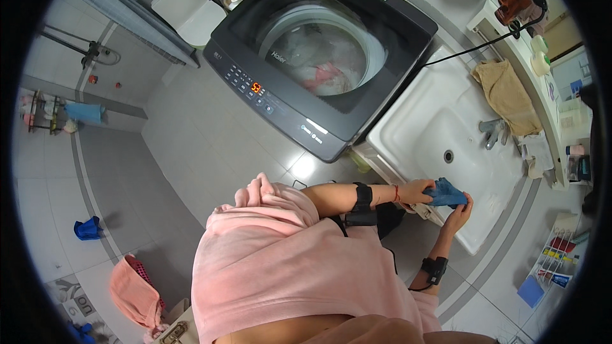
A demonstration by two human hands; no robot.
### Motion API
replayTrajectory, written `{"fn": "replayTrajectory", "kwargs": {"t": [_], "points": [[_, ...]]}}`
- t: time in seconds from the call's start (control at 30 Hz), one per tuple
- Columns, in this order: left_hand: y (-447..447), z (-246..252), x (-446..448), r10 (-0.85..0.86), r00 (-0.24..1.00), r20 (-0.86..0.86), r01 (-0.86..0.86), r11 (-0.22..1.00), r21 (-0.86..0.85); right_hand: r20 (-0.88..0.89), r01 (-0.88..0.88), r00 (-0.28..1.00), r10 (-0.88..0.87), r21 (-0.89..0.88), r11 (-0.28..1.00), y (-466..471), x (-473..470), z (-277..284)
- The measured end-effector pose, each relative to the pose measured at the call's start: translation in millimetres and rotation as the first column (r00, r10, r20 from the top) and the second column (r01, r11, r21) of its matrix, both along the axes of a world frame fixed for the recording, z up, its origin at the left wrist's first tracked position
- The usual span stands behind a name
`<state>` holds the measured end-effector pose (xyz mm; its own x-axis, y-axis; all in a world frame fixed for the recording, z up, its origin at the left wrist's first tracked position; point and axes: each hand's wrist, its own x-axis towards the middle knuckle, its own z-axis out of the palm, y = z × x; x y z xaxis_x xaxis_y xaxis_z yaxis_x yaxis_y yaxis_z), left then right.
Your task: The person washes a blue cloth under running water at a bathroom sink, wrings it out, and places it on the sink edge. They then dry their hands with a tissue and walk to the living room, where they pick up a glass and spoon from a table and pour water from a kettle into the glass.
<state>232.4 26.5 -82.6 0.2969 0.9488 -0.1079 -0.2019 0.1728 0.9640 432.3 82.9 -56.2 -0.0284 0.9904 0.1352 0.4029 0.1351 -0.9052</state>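
Note:
My left hand (415, 191) and my right hand (460, 215) both grip a small blue cloth (445, 193). They hold it bunched between them over the near rim of a white washbasin (425, 110). A red cord circles my left wrist, and each forearm wears a black strapped device. The basin's drain (448, 156) lies just beyond the cloth, with a metal faucet (492, 133) at the right. What the fingers press underneath the cloth is hidden.
A dark Haier top-loading washing machine (306, 110) stands left of the basin, with pink laundry (325, 76) in water under its clear lid. A tan towel (509, 93) hangs behind the faucet. A black cable (483, 48) crosses above the basin. A wire rack (554, 258) is at right.

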Motion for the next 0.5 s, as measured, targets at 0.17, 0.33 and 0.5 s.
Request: {"fn": "replayTrajectory", "kwargs": {"t": [0.17, 0.33, 0.5], "points": [[0, -13, 1, 0.146, 0.985, 0.096, -0.140, 0.988, -0.062, -0.007, 0.007, 1.000, -0.007, 0.013, 1.000, -5, -9, 7], [22, -38, 0, 0.570, 0.811, -0.132, -0.570, 0.820, 0.041, -0.067, -0.034, 0.997, 0.030, -0.065, 0.997, -12, -10, 22], [48, -28, -27, 0.607, 0.752, 0.256, -0.536, 0.790, -0.299, 0.052, -0.338, 0.917, 0.396, -0.425, 0.840, -27, -8, 52]]}}
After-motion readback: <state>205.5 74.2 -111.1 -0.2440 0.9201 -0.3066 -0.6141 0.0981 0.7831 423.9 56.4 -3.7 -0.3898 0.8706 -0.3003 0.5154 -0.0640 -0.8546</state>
